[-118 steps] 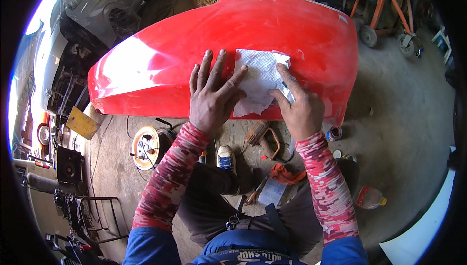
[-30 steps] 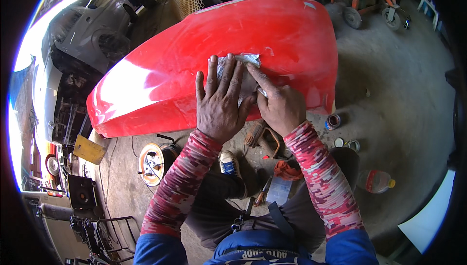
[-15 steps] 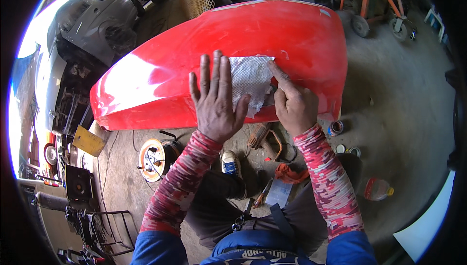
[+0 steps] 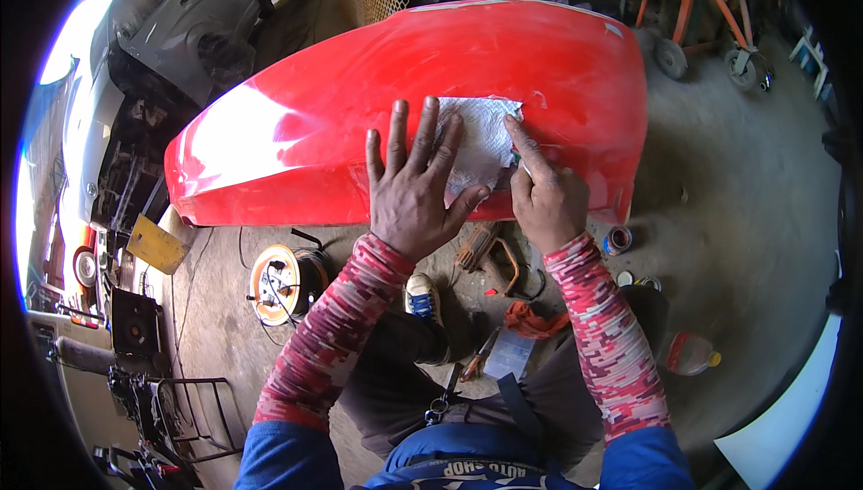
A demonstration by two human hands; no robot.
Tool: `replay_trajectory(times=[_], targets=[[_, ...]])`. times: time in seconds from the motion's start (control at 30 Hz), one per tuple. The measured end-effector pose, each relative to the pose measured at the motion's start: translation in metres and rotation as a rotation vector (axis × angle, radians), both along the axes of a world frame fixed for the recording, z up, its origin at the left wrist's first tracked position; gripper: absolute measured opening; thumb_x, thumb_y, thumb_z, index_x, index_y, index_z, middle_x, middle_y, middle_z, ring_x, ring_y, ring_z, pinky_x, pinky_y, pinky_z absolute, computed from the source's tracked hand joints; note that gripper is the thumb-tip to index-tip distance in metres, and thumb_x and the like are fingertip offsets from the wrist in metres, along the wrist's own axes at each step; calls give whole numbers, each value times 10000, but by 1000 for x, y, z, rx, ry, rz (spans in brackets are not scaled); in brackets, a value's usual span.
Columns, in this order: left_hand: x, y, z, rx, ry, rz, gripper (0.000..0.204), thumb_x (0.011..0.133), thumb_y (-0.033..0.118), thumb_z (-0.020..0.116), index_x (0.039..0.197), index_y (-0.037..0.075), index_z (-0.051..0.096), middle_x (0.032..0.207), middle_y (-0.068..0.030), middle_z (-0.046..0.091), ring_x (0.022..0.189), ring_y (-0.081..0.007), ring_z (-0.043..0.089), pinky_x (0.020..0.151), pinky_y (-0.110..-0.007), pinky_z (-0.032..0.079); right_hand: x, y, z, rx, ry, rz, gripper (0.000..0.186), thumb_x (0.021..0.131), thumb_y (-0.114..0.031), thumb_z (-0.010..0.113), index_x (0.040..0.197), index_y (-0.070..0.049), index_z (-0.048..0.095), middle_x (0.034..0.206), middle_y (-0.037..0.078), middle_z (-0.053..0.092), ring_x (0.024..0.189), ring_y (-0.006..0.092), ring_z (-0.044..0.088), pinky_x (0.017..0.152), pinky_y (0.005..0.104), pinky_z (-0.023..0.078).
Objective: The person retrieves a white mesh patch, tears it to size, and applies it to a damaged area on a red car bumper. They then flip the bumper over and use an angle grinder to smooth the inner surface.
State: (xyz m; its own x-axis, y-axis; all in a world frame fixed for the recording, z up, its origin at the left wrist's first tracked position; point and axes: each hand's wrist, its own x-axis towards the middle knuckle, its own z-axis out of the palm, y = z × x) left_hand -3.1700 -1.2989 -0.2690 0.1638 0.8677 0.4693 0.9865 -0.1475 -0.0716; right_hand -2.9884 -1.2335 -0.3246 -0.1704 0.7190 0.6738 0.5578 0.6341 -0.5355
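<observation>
A white, dimpled sheet (image 4: 481,139) lies on a glossy red vehicle body panel (image 4: 351,103); I cannot tell its material. My left hand (image 4: 409,193) rests flat with fingers spread, its index finger and thumb over the sheet's left side and the other fingers on the red paint. At the sheet's right edge, my right hand (image 4: 550,198) presses its outstretched index finger near the upper corner. Its other fingers are curled, and something small and dark shows beside them, too hidden to name. A greyish patch of panel shows below the sheet.
Below the panel are an orange-and-white cable reel (image 4: 277,285), a power tool (image 4: 476,245), a red cloth (image 4: 535,319) and an open can (image 4: 618,239). A plastic bottle (image 4: 692,353) lies right. A grey car body (image 4: 180,31) stands far left, a wheeled orange frame (image 4: 688,4) far right.
My left hand's fingers have fanned wider apart, and its index finger now lies over the sheet. My right index finger stays at the sheet's right edge. The view has shifted slightly.
</observation>
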Motion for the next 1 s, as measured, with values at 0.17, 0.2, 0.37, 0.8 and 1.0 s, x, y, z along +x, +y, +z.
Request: replay_trajectory(times=[0.17, 0.2, 0.37, 0.8, 1.0], targets=[[5, -1, -2, 1, 52, 92, 743, 943, 543, 621, 1569, 191, 433, 1684, -158, 259, 1560, -442, 153, 1218, -643, 87, 3, -1, -1, -72, -44, 12, 657, 878, -106, 592, 1506, -286, 517, 671, 150, 659, 574, 346, 658, 555, 502, 530], [6, 0, -2, 11, 32, 78, 737, 940, 539, 628, 1564, 194, 441, 1684, -162, 257, 1560, -440, 153, 1216, -646, 93, 3, -1, 0, -78, -37, 21, 658, 880, -107, 591, 1509, -285, 513, 672, 151, 660, 575, 348, 657, 557, 504, 530], [14, 2, 3, -35, 29, 82, 720, 926, 520, 660, 1545, 205, 470, 1683, -177, 247, 1562, -433, 155, 1211, -651, 119, 5, -5, 5, -110, -55, 58, 658, 886, -117, 592, 1517, -280, 498, 636, 158, 642, 570, 361, 652, 559, 511, 530], [17, -7, 6, -74, 127, 121, 824, 937, 557, 635, 1617, 203, 331, 1680, -221, 217, 1541, -467, 196, 1188, -659, 200, 0, -12, 7, -179, -114, 146, 827, 858, -112, 611, 1611, -288, 318, 627, 184, 638, 551, 377, 646, 532, 515, 532], [11, -10, 4, 39, -30, 111, 830, 940, 467, 663, 1617, 141, 310, 1663, -250, 234, 1527, -468, 230, 1200, -610, 214, -7, -14, 2, -163, -97, 140, 868, 838, -107, 626, 1619, -285, 294, 693, 198, 670, 574, 392, 654, 553, 527, 538]])
